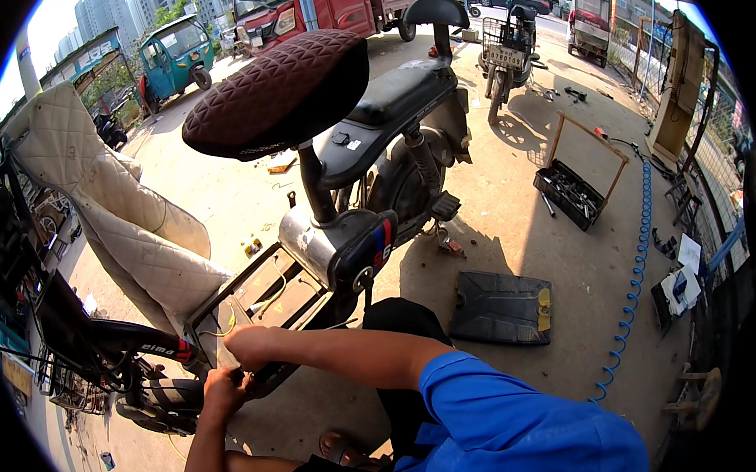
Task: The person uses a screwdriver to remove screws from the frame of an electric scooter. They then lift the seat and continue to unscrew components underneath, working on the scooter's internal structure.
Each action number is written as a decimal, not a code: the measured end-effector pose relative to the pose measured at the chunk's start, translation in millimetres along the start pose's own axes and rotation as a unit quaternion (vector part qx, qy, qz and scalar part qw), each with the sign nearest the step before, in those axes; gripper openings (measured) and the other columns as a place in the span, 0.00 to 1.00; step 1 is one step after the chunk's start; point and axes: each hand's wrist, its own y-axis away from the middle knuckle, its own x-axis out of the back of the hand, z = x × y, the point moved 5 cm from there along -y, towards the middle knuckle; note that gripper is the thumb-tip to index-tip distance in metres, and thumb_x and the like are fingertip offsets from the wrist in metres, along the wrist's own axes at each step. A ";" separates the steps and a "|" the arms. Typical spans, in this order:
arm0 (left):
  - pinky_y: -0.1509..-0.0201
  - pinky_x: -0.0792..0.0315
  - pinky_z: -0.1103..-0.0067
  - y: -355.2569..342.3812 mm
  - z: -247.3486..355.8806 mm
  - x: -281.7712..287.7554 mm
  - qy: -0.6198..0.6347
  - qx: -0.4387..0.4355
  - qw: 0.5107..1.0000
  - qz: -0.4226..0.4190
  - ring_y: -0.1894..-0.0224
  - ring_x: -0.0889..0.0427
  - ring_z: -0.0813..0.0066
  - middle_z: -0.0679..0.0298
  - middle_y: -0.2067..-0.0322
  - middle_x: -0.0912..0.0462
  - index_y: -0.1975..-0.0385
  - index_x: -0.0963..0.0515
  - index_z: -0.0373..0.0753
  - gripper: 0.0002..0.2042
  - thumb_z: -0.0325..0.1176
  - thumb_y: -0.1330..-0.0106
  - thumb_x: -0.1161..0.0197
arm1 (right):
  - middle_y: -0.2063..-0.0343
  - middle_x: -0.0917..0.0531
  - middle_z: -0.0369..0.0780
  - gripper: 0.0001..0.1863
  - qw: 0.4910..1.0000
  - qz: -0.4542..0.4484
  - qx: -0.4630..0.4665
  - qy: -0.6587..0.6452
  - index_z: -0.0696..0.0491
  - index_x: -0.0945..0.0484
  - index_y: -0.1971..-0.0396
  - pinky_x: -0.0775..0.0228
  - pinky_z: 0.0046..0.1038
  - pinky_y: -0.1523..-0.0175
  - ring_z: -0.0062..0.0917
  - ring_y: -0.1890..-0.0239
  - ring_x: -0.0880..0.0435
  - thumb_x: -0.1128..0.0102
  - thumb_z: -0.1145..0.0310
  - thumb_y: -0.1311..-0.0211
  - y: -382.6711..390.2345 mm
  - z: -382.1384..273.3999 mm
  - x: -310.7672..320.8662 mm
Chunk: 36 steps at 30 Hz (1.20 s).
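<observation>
An electric scooter (336, 246) stands before me, its footboard compartment (301, 313) uncovered. Inside lie brown-topped blocks, a yellow wire (227, 327) and a pale connector with leads (267, 303). My right hand (249, 346) reaches across to the compartment's near front corner, its fingers curled and mostly hidden. Just below it, against the outer edge, my left hand (224, 389) is closed. What either hand pinches is too small or covered to make out. A beige quilted apron (133, 221) drapes from the handlebar side down to the compartment.
On the ground to the right lies a black plastic panel (501, 308). Farther off sits an open black toolbox (572, 192) full of tools. A blue coiled hose (630, 292) runs along the right side. Another scooter (509, 57) and a red truck (334, 10) stand behind.
</observation>
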 end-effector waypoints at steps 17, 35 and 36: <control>0.68 0.27 0.65 6.8 17.8 25.5 0.041 -0.001 0.998 0.042 0.75 0.16 0.54 0.47 0.79 0.19 0.77 0.22 0.29 0.13 0.33 0.45 0.27 | 0.73 0.15 0.54 0.09 0.994 0.075 0.020 -0.073 0.63 0.16 0.77 0.20 0.41 0.57 0.46 0.62 0.13 0.33 0.71 0.56 -12.2 1.5 20.1; 0.68 0.25 0.70 1.0 -10.4 19.4 0.132 0.022 0.986 0.100 0.74 0.14 0.64 0.50 0.78 0.16 0.73 0.21 0.28 0.07 0.27 0.43 0.33 | 0.74 0.16 0.57 0.12 0.987 0.111 0.034 -0.110 0.65 0.17 0.77 0.20 0.41 0.59 0.49 0.66 0.14 0.33 0.70 0.58 -8.6 -3.5 32.2; 0.68 0.26 0.70 1.7 -12.1 19.8 0.134 0.022 0.985 0.109 0.75 0.14 0.65 0.51 0.78 0.17 0.73 0.21 0.28 0.07 0.27 0.43 0.33 | 0.74 0.16 0.57 0.12 0.987 0.109 0.036 -0.113 0.65 0.17 0.77 0.20 0.41 0.58 0.49 0.66 0.14 0.32 0.70 0.58 -9.0 -4.3 32.2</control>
